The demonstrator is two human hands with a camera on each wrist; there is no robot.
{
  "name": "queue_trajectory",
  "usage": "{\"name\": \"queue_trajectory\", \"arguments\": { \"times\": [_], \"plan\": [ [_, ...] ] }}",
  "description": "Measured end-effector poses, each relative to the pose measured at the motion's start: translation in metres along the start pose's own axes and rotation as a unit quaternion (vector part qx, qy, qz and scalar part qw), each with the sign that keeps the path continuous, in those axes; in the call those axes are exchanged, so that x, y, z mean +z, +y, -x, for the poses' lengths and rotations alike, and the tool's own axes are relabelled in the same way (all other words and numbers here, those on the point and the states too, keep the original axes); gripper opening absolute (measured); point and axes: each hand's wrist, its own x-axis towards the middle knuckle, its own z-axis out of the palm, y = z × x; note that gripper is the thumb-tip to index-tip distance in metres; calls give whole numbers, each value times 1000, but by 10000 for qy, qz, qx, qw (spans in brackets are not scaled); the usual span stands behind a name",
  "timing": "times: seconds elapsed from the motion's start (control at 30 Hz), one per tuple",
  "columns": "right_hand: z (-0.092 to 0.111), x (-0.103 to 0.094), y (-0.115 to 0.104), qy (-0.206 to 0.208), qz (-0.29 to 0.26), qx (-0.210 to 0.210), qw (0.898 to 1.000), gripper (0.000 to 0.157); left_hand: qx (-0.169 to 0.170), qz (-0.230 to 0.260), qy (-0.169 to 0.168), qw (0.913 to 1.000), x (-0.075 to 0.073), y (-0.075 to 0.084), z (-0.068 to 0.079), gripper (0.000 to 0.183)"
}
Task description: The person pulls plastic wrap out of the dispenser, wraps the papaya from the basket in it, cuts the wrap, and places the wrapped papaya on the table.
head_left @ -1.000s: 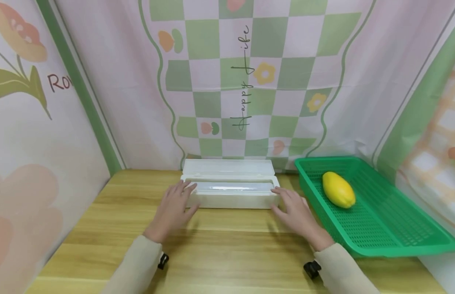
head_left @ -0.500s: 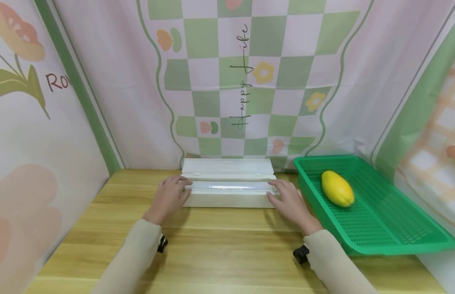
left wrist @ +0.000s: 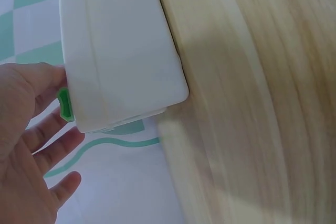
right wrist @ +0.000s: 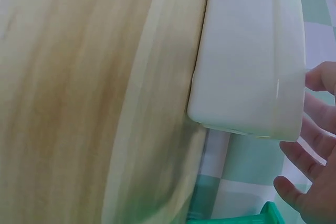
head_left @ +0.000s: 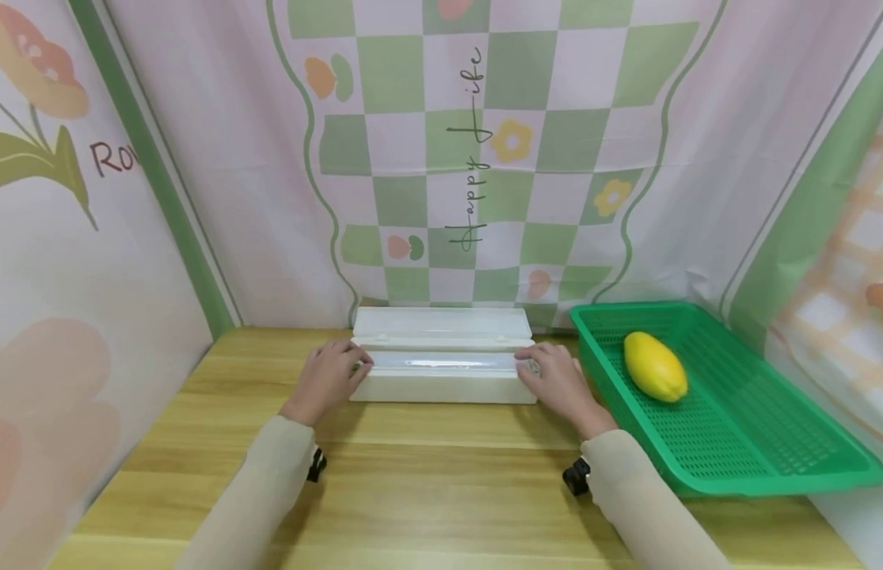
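Observation:
A white cling film dispenser [head_left: 441, 388] lies across the back of the table, its lid [head_left: 441, 323] raised and tipped back. Shiny clear cling film [head_left: 444, 362] stretches along the top opening. At the left end, my left hand [head_left: 325, 380] pinches the film's edge between thumb and fingertip, beside a small green slider [left wrist: 65, 104]. My right hand [head_left: 557, 384] does the same at the right end. The other fingers of both hands stay spread behind the box edge, in the left wrist view and the right wrist view. What the fingertips grip is mostly hidden in the wrist views.
To the right stands a green plastic basket [head_left: 762, 483] with a yellow lemon-shaped fruit [head_left: 655, 366] in it. Its near left wall is close to my right forearm. A patterned curtain [head_left: 455, 158] hangs right behind the dispenser. The wooden table [head_left: 441, 483] extends toward me.
Both hands have drawn inward and up to the top opening. Thumbs and fingertips have closed together at the film's ends. The dispenser and fruit stay put.

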Motion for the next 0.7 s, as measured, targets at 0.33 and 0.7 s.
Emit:
{"name": "queue_trajectory", "arguments": {
  "times": [0.33, 0.7],
  "plan": [
    [-7, -1, -1, 58, 340, -12, 9994, 16, -45, -146, -110, 9998, 1, 1, -6, 19],
    [-6, 3, 2, 1, 112, 29, 9999, 18, -167, -182, -272, 9993, 5, 0, -9, 23]
  ]
}}
